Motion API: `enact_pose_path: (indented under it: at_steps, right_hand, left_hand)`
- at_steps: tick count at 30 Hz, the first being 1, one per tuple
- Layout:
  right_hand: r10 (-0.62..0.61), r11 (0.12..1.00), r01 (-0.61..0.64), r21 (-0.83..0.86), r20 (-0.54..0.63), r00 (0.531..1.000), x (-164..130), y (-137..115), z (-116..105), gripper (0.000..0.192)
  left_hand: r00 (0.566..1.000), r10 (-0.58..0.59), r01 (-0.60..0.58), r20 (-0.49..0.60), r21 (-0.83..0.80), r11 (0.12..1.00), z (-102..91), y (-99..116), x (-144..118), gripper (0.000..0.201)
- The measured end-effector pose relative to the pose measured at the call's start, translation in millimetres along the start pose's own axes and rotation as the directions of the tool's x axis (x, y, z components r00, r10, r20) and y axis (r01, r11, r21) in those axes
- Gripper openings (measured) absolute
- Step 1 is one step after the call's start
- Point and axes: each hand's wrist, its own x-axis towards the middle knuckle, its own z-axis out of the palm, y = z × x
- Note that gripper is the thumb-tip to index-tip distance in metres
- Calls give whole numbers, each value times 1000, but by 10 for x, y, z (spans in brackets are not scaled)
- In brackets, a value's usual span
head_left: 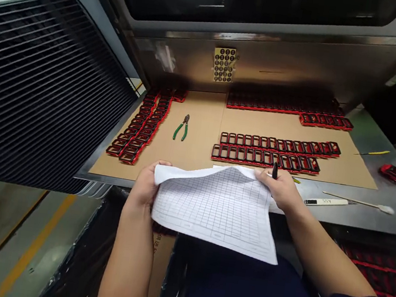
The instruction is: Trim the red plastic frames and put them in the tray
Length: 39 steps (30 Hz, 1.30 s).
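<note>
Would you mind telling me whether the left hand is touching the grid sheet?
Touching. The head view shows the left hand gripping the left edge of the grid sheet, fingers curled over its corner.

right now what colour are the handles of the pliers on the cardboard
Green, seen in the head view: the pliers lie on the brown cardboard.
</note>
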Motion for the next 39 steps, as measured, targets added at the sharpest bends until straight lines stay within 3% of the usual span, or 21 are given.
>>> enact_pose_path:
  at_steps: [4,9,13,17,22,30,36,39]
  right_hand:
    - [114,985,-105,138,-54,992,-5,78,-126,59]
    - [137,969,-116,216,-87,987,-83,172,-275,58]
    - [57,960,-48,274,-24,998,-160,178,-352,64]
    - [166,944,-132,302,-93,982,-168,187,-358,56]
    - [231,912,-166,375,-137,963,-124,232,-369,50]
    - [208,925,-141,352,-160,965,-139,172,-494,45]
    - [242,919,-175,353,-155,958,-218,125,-543,52]
    - [263,907,-186,377,-165,950,-240,103,-561,52]
  left_hand:
    - [993,-31,29,112,25,999,134,-66,-110,55]
    - [994,-88,86,61,32,996,310,-198,-95,51]
    - [993,-110,108,33,58,992,395,-245,-44,37]
    - [991,-125,122,41,78,989,436,-233,-42,33]
    - [990,-95,88,100,69,994,472,-203,-101,35]
    - [975,21,-38,222,69,997,449,-213,-87,38]
    - [978,29,-43,207,63,997,524,-290,-71,65]
    - [980,45,-60,194,73,996,553,-318,-57,65]
